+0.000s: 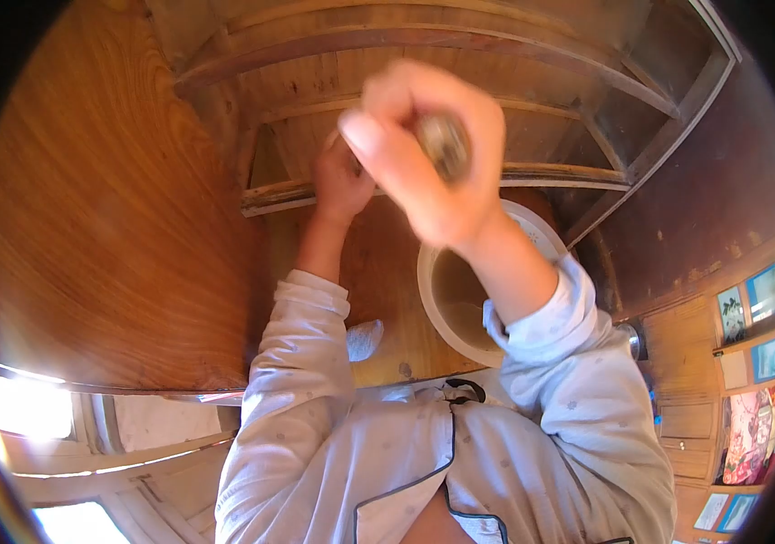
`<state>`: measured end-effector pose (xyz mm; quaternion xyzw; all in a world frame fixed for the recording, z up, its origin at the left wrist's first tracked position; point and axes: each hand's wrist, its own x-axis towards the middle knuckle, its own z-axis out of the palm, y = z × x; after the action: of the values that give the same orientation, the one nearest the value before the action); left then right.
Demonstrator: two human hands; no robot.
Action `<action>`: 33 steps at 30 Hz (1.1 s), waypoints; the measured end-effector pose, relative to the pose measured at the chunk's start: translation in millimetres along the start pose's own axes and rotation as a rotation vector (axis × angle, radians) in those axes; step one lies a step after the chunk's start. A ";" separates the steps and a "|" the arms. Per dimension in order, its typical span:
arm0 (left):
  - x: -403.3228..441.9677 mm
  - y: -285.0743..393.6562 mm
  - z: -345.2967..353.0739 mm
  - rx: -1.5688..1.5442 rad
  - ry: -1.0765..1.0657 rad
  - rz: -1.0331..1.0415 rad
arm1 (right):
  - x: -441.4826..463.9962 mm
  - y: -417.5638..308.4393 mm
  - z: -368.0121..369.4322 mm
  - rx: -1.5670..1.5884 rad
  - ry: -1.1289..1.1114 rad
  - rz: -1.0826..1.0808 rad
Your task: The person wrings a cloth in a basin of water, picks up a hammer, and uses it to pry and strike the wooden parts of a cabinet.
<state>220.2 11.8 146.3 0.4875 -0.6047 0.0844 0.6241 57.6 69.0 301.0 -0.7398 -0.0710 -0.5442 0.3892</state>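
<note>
My right hand is raised in front of the wooden shelf frame, its fingers wrapped round a grey-brown, rounded thing. Only the end of that thing shows, and motion blurs it, so its kind is unclear. Behind and to the left, my left hand is at the frame's lower rail. Its fingers are partly hidden by my right hand, and I cannot tell whether they grip anything. Below my right forearm stands a white bucket of murky brownish water.
A curved wood-grain panel fills the left side. A small whitish cloth-like item lies on the wooden surface between my arms. Dark boards rise at the right, with pictures on the wall beyond.
</note>
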 end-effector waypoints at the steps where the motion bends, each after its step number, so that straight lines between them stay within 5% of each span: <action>1: -1.4 2.5 -1.9 0.035 -0.013 -0.020 | -11.3 5.5 -1.1 -0.031 0.005 -0.073; 4: -2.2 0.0 -0.3 -0.081 0.048 0.126 | -26.1 10.4 -2.9 0.026 0.034 -0.117; 7: -9.3 -3.4 -9.1 -0.198 -0.004 -0.002 | -25.1 10.4 4.5 0.115 0.070 -0.138; 8: -7.1 -4.2 -8.6 -0.141 0.105 0.152 | -25.4 11.4 6.8 0.122 0.087 -0.153; 11: -13.0 -5.0 -7.1 -0.141 0.210 -0.177 | -33.0 16.9 4.5 0.063 0.075 -0.161; 18: -8.7 -5.9 0.0 -0.090 0.294 -0.183 | -89.9 0.4 19.2 -0.149 -0.198 -0.345; 21: -11.1 -3.6 -4.9 -0.077 0.299 -0.216 | -103.6 5.4 11.1 -0.097 0.019 -0.325; 28: -7.5 0.0 5.0 -0.142 0.339 -0.197 | -82.4 7.9 -11.1 0.026 0.113 -0.249; 33: -12.9 -4.7 -3.3 -0.120 0.033 -0.137 | -35.8 25.6 -14.5 0.223 0.251 -0.223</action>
<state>222.4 18.0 133.8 0.4878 -0.5636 0.0133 0.6665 46.0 53.4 258.9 -0.6061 -0.1632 -0.6606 0.4119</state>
